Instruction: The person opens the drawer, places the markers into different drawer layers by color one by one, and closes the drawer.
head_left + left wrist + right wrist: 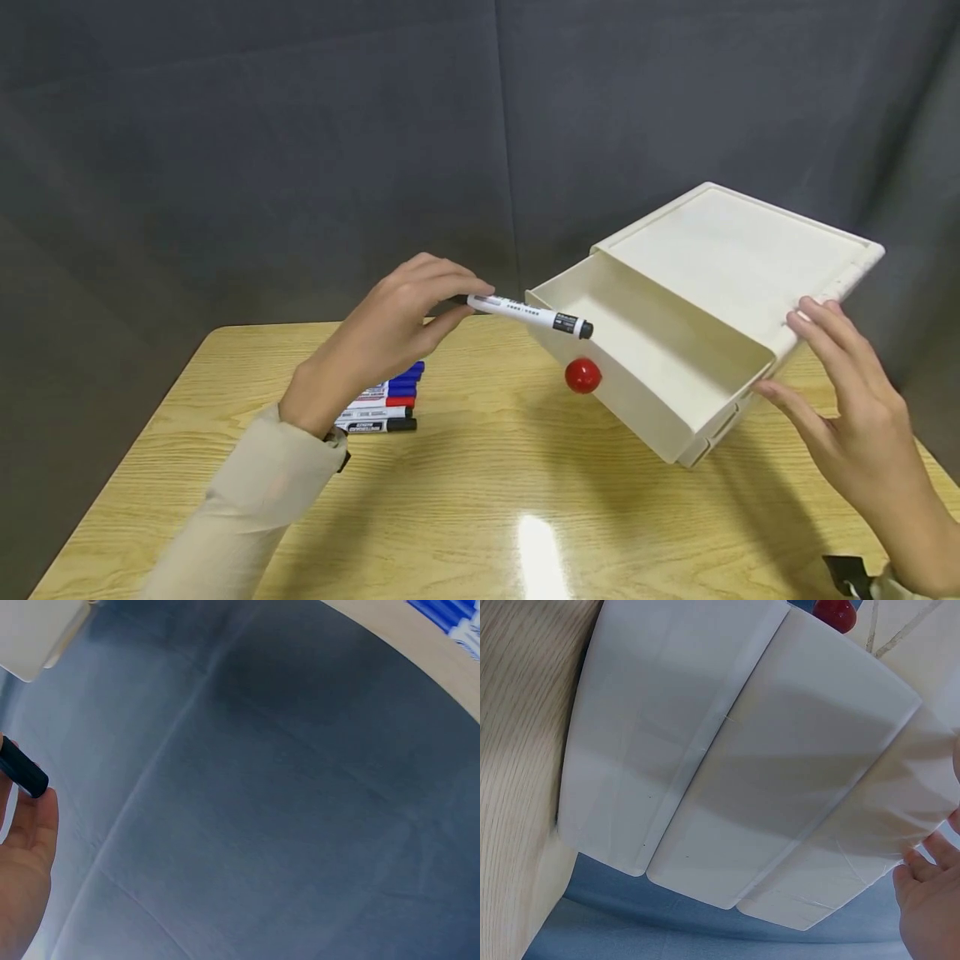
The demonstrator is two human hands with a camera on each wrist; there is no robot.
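Note:
My left hand (397, 310) pinches a white whiteboard marker (522, 312) between thumb and fingers at one end. The marker's other black end points right, over the front edge of a pulled-out drawer (637, 387). A round red knob (582, 376) sits on the drawer's front. The drawer belongs to a cream drawer unit (738, 250), whose stacked side panels show in the right wrist view. Along the unit's right side, my right hand (862, 408) rests its fingertips on the top edge, thumb near the front corner. In the left wrist view, a dark marker end (24, 771) shows at the fingertips.
Several markers (378, 413) with blue, red and black caps lie side by side on the wooden table (450, 500), partly hidden behind the left forearm. A dark grey cloth (300, 167) hangs behind the table.

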